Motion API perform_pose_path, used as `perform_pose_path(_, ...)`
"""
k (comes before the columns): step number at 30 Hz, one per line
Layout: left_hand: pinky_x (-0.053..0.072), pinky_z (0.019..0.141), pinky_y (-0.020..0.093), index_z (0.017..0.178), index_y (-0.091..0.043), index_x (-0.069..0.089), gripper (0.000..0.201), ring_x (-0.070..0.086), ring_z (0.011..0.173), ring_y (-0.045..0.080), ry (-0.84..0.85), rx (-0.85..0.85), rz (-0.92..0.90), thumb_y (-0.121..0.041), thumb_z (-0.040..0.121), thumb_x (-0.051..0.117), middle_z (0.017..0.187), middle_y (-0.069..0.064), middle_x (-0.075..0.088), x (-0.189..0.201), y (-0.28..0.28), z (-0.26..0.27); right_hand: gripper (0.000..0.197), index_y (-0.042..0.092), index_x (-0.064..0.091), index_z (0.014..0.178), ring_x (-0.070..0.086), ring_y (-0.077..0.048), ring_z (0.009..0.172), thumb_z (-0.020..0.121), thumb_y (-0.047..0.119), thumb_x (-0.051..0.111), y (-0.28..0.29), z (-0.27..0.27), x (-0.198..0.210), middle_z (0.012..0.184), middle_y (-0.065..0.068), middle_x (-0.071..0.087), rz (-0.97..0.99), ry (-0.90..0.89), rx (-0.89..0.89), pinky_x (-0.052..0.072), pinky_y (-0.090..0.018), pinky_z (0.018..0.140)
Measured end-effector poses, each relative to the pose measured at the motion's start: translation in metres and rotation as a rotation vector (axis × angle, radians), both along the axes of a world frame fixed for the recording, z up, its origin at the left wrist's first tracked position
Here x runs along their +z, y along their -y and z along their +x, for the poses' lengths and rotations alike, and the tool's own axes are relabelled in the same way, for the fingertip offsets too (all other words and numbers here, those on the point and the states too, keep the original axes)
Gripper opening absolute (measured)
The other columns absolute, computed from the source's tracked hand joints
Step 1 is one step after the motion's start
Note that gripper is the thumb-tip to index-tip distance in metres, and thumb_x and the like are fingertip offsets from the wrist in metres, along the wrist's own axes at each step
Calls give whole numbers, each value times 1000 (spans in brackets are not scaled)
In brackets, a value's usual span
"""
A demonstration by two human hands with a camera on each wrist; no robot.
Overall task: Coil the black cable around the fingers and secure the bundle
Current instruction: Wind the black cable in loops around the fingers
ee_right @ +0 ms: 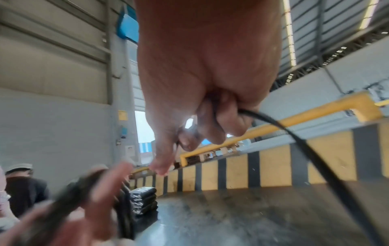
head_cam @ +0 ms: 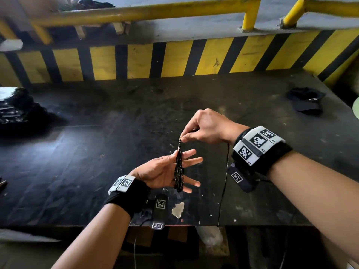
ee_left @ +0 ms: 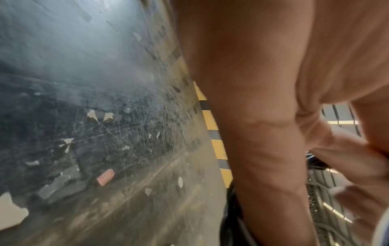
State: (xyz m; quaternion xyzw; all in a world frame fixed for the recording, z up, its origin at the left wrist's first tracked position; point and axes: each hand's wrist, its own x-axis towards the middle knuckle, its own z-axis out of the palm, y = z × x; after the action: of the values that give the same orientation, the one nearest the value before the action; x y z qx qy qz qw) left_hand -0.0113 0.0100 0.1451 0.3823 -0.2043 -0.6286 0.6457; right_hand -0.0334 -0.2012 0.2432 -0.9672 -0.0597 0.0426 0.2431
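Coiling well along, bundle not yet secured.
Cable (head_cam: 178, 169) wound in many turns round spread, straight fingers of L hand (head_cam: 165, 171); R hand (head_cam: 206, 127), at 1 o'clock from it, pinches the strand; loose tail hangs off table (head_cam: 252, 98) edge, so more wraps + tie-off left.

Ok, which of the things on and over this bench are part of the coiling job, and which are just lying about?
In the job:
- black cable, coiled around the fingers of the left hand
- right hand, pinching the cable's running end above the coil

Lying about:
- black cloth heap, far right of the workbench
- stack of wrapped black bundles, far left
- yellow guard rail, behind
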Motion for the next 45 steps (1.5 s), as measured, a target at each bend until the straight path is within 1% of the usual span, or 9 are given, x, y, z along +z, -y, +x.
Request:
perform_pose_path(4, 39, 104, 63, 140, -36, 55, 47, 24, 135, 67, -7, -43, -124, -50, 95, 52, 166, 4, 22, 16, -1, -8, 16, 31, 84, 103, 71, 2, 86, 89, 37, 77, 18, -2, -36, 95, 9, 82, 322, -34, 5, 55, -26, 80)
perform_pose_path(10, 26, 108, 69, 140, -39, 53, 46, 15, 136, 69, 139, -6, -211, -53, 96, 48, 168, 4, 11, 48, 11, -1, 30, 31, 76, 71, 43, -6, 37, 99, 38, 65, -6, -45, -100, 49, 9, 56, 573, -193, -97, 39, -26, 44)
perform_pose_path(12, 18, 110, 75, 142, -39, 51, 48, 17, 138, 67, 155, 29, -190, -52, 96, 48, 168, 3, 12, 50, 16, 8, 21, 22, 78, 90, 45, -2, 37, 100, 34, 64, -20, -56, -111, 52, 8, 57, 628, -232, -67, 40, -16, 45)
perform_pose_path(17, 37, 106, 65, 148, -44, 38, 63, 31, 135, 64, 149, 212, -102, -57, 89, 57, 166, 0, 23, 42, 14, 38, 23, 30, 82, 99, 51, -3, 52, 102, 39, 60, -33, -60, -120, 65, -16, 66, 510, -183, 31, 43, -15, 61)
perform_pose_path(21, 41, 105, 64, 148, -47, 37, 64, 44, 130, 59, 153, 304, -19, -60, 88, 55, 164, -2, 27, 30, 12, 54, 25, 36, 81, 101, 56, -4, 55, 102, 43, 57, -34, -62, -110, 60, 2, 62, 414, -192, 58, 48, -23, 66)
perform_pose_path(25, 38, 107, 66, 149, -46, 36, 57, 47, 128, 58, 188, 334, 57, -58, 94, 42, 164, -3, 28, 19, 12, 55, 38, 56, 66, 60, 55, -2, 52, 97, 51, 61, -33, -56, -89, 59, 6, 65, 255, -196, 43, 46, -26, 63)
perform_pose_path(31, 55, 86, 49, 144, -39, 48, 57, 65, 115, 32, 208, 282, 176, -59, 91, 51, 157, -2, 42, 16, 18, 45, 23, 37, 78, 94, 67, -15, 96, 96, 50, 59, -31, -53, -32, 96, 7, 77, -62, -139, 95, 53, -38, 87)
perform_pose_path(34, 51, 93, 60, 137, -21, 58, 61, 65, 105, 41, 220, 223, 223, -56, 87, 62, 129, 13, 63, 10, 17, 40, 19, 38, 76, 104, 69, -26, 107, 91, 48, 66, -27, -44, 5, 111, 2, 74, -279, -56, 144, 51, -36, 85)
perform_pose_path(45, 15, 109, 79, 145, -29, 50, 64, 30, 133, 63, 121, 38, 108, -51, 88, 66, 162, -2, 33, 14, 14, 12, 18, 40, 80, 87, 66, -17, 96, 76, 54, 81, -5, 1, 46, 97, 14, 72, -261, 109, 37, 41, -30, 73)
